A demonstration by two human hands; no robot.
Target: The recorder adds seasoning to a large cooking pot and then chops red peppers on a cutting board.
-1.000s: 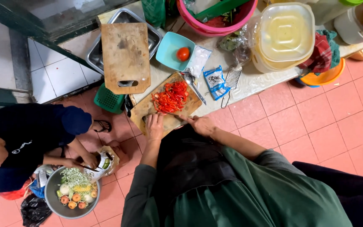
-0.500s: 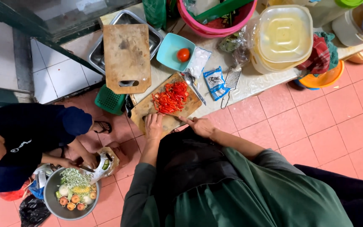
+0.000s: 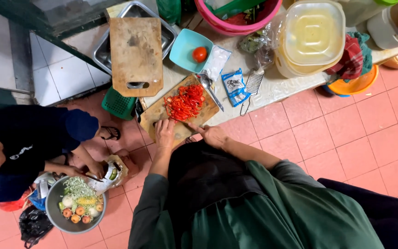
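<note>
A wooden cutting board (image 3: 155, 113) lies on the counter with a heap of sliced red peppers (image 3: 185, 102) on it. My left hand (image 3: 165, 133) rests on the board's near edge, fingers curled next to the slices. My right hand (image 3: 212, 135) grips a knife (image 3: 190, 125) whose blade points toward the red heap. A spoon (image 3: 208, 87) lies at the board's far right corner.
A second wooden board (image 3: 135, 53) lies over a metal tray (image 3: 101, 54). A teal bowl (image 3: 183, 53) holds a tomato (image 3: 200, 54). A grater (image 3: 252, 85), a packet (image 3: 232, 85), a lidded tub (image 3: 313, 34) and a pink basin (image 3: 236, 25) stand behind. At left, another person (image 3: 21, 143) crouches over a metal bowl of vegetables (image 3: 75, 208).
My hands stay at the board's near edge, shifting slightly as the knife works at the peppers. The crouching person keeps handling vegetables over the bowl.
</note>
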